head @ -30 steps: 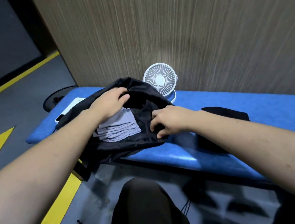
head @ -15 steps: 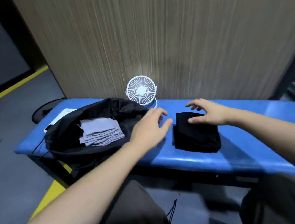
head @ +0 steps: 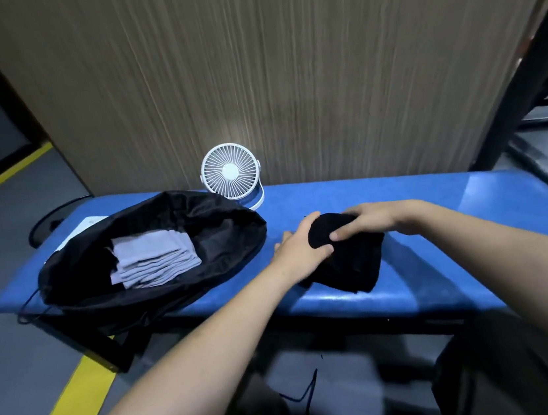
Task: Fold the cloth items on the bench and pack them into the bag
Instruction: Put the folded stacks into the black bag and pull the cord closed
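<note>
Both hands clamped on black cloth point(head: 348, 260): left hand point(head: 300, 252), right hand point(head: 375, 217) | soft, light, floppy; likely best held at folded edges | bag point(head: 77, 276) lay open beside.

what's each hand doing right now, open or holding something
Left hand: grips the left edge of the folded black cloth.
Right hand: holds the same black cloth from above, thumb pinching it.

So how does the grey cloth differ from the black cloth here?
The grey cloth lies inside the open black bag, untouched; the black cloth lies on the blue bench, gripped by the left hand and right hand. Both are folded.
</note>
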`<state>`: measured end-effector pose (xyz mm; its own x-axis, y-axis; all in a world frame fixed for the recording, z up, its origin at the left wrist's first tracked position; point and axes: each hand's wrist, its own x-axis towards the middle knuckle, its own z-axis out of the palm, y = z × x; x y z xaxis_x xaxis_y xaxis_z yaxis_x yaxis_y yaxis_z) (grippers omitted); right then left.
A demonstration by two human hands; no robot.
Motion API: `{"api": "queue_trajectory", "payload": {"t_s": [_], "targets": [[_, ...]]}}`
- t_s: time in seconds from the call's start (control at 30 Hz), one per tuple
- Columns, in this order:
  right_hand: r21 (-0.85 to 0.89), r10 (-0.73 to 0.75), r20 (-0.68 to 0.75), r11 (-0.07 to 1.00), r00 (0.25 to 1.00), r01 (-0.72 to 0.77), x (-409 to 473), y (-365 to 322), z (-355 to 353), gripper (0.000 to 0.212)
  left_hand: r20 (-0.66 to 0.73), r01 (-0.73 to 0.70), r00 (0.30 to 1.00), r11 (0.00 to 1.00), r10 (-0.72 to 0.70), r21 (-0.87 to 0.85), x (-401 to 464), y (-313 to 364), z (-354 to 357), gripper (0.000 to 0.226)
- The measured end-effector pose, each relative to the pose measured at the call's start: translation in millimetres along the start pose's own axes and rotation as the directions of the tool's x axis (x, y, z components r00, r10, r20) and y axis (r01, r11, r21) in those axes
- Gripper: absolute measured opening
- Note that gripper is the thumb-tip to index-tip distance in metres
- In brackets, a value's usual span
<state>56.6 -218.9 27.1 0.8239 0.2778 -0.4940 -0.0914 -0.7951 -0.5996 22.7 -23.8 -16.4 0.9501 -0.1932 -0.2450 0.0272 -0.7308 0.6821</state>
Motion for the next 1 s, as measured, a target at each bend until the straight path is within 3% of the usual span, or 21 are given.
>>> {"api": "queue_trajectory", "payload": {"t_s": [0.13, 0.27, 0.37, 0.47, 0.53, 0.67, 0.83, 0.93, 1.0], "targets": [[0.076, 0.026, 0.082, 0.997, 0.996, -0.032, -6, -8, 0, 0.044, 0.084, -0.065, 0.993, 0.986, 0.078, -0.153, -3, -12, -9, 0.079], [0.235, 0.009, 0.165, 0.971, 0.986, -0.048, -12, -12, 12, 0.037, 0.042, -0.145, 0.986, 0.949, 0.163, -0.279, -11, -26, -12, 0.087], [0.364, -0.039, 0.111, 0.931, 0.993, -0.004, -18, -13, 11, 0.033, 0.026, -0.070, 0.996, 0.921, 0.086, -0.383, -15, -29, -15, 0.095], [0.503, -0.121, 0.045, 0.860, 0.992, 0.082, -23, -23, 10, 0.030, -0.080, -0.039, 0.997, 0.875, 0.000, -0.482, -18, -27, -25, 0.115], [0.602, -0.196, -0.001, 0.783, 0.981, 0.157, -21, -38, 14, 0.029, -0.143, -0.021, 0.986, 0.771, -0.090, -0.637, -20, -25, -39, 0.121], [0.722, -0.330, -0.067, 0.636, 0.941, 0.274, -9, -87, 32, 0.029, -0.073, 0.042, 0.982, 0.576, -0.174, -0.817, -38, -22, -86, 0.093], [0.828, -0.462, -0.100, 0.453, 0.881, 0.331, 15, -151, 58, 0.034, 0.062, 0.085, 0.996, 0.447, -0.066, -0.890, -68, -41, -149, 0.062], [0.846, -0.457, -0.060, 0.448, 0.887, 0.288, 32, -184, 72, 0.036, -0.067, -0.024, 0.993, 0.392, -0.098, -0.920, -72, -61, -181, 0.058], [0.819, -0.449, -0.025, 0.504, 0.893, 0.276, 44, -202, 83, 0.037, -0.254, -0.116, 0.936, 0.470, -0.242, -0.875, -67, -80, -195, 0.091]]}}
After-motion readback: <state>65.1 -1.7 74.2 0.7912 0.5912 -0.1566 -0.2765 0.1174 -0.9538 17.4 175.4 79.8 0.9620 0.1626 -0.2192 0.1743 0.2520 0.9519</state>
